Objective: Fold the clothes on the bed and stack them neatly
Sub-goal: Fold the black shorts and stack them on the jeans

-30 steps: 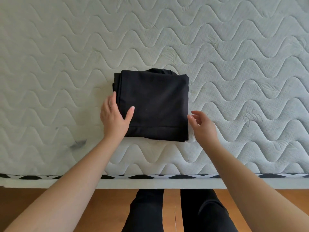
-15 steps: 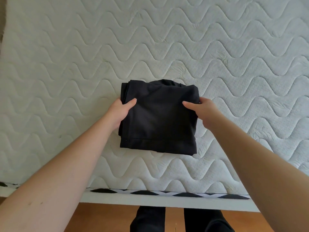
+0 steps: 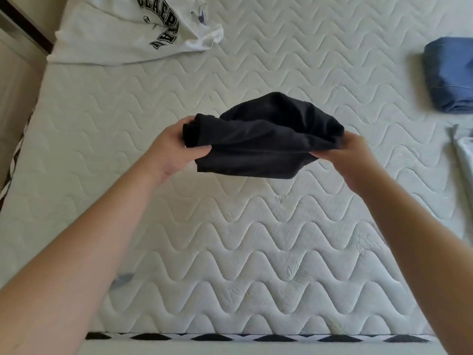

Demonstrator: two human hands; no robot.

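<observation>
A folded black garment (image 3: pixel 258 142) hangs in the air above the middle of the white quilted mattress (image 3: pixel 256 239). My left hand (image 3: pixel 176 147) grips its left end and my right hand (image 3: pixel 350 152) grips its right end. The bundle sags a little between them, its top bulging upward. A folded blue garment (image 3: pixel 450 75) lies at the right edge of the mattress. A white sweatshirt with black lettering (image 3: pixel 143 26) lies spread out at the far left corner.
A pale piece of cloth (image 3: pixel 463 155) shows at the right edge below the blue garment. The mattress's near edge has a black-and-white diamond trim (image 3: pixel 256 336). A wall and dark frame (image 3: pixel 23 24) border the bed on the left.
Both hands closed on the black garment's sides and lifted it off the mattress. The view has tilted up, bringing the white sweatshirt and blue garment into sight.
</observation>
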